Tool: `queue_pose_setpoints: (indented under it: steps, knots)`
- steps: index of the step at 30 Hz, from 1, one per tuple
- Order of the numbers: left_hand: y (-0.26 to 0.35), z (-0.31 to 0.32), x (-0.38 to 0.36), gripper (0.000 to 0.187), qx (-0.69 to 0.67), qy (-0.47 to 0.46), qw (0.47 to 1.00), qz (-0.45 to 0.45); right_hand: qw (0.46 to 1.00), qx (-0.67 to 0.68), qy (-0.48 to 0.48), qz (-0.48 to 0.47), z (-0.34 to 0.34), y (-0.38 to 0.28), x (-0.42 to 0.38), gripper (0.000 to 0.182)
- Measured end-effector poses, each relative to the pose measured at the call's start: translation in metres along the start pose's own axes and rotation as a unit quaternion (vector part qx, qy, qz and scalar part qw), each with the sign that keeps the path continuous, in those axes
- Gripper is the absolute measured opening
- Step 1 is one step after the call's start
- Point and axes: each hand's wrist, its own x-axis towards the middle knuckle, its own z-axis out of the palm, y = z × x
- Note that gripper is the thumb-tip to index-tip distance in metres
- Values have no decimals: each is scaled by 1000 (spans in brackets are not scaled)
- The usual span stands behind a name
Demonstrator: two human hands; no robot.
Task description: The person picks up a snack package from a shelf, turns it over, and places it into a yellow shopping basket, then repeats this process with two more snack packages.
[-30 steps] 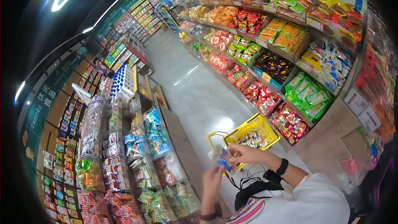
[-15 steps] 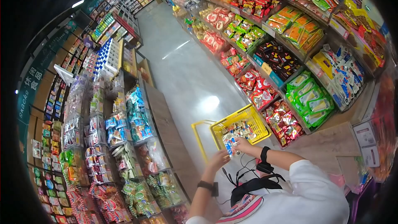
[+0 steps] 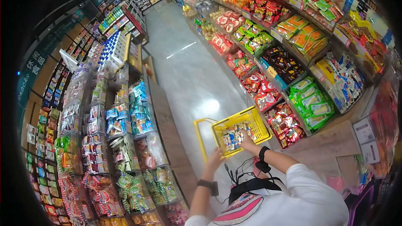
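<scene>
A yellow shopping basket (image 3: 264,132) stands on the floor in front of me, its handle (image 3: 200,136) swung out to the left. Small snack packets (image 3: 231,139), white with blue and darker patches, lie inside it. My right hand (image 3: 248,143) reaches over the near rim, its fingers closed at one of the packets; the exact grip is small in view. At the basket's near left corner is my left hand (image 3: 215,157), fingers loosely extended and no packet visible in them. Black bands circle both wrists.
Bins of red-wrapped snacks (image 3: 286,125) and green packets (image 3: 312,102) rise close on the right. Snack shelves (image 3: 140,109) line the left. Between them runs a grey aisle floor (image 3: 180,65). Black cables (image 3: 238,173) hang before my body.
A blue-and-white packet held between both hands at the near rim is now down among the others in the basket. My left hand has drawn back leftward; my right hand reaches further in.
</scene>
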Motion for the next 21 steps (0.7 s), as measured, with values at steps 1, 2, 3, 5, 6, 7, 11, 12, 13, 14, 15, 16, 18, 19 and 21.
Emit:
queue_pose_setpoints:
  steps: [1,2,3,5,6,7,11,12,13,14,15,16,18,19,21]
  knots:
    - [9,2,-11,42,-129,-15,991,-41,998,-30,-37,40,-7,0,-4,87]
    - [17,6,-24,41,-193,38,978,-64,998,-31,-43,30,-14,1,-9,86]
    - [34,15,-42,41,-255,90,959,-85,998,-32,-49,20,-19,6,-14,86]
    - [55,19,-74,38,-233,131,959,-95,996,-64,-59,36,-29,-1,-30,78]
    - [60,15,-90,36,-147,120,978,-82,994,-92,-53,31,-32,-3,-38,73]
    - [64,11,-105,35,-61,109,990,-67,991,-120,-45,28,-37,-4,-46,68]
    - [41,-11,-164,33,26,136,990,-12,908,-395,-9,-142,-59,-30,-131,47]
    - [6,-27,-176,32,181,158,971,20,845,-495,-7,-201,-63,-31,-157,45]
    - [10,-18,-188,30,330,173,926,56,844,-498,-30,-196,-64,-22,-178,43]
    - [7,-1,-211,29,423,200,884,8,843,-500,-50,-191,-66,-10,-200,42]
    - [29,41,-239,29,511,225,829,-37,841,-503,-70,-185,-68,5,-223,40]
    - [14,44,-249,28,536,182,823,-44,847,-496,-54,-185,-70,26,-249,37]
    - [-107,8,-275,30,542,127,830,-46,849,-516,-104,-48,-73,102,-291,33]
    - [-129,12,-290,31,580,59,809,-80,872,-475,-95,69,-75,165,-304,30]
    - [-121,4,-340,33,619,-14,777,-111,866,-441,-87,220,-90,228,-350,33]
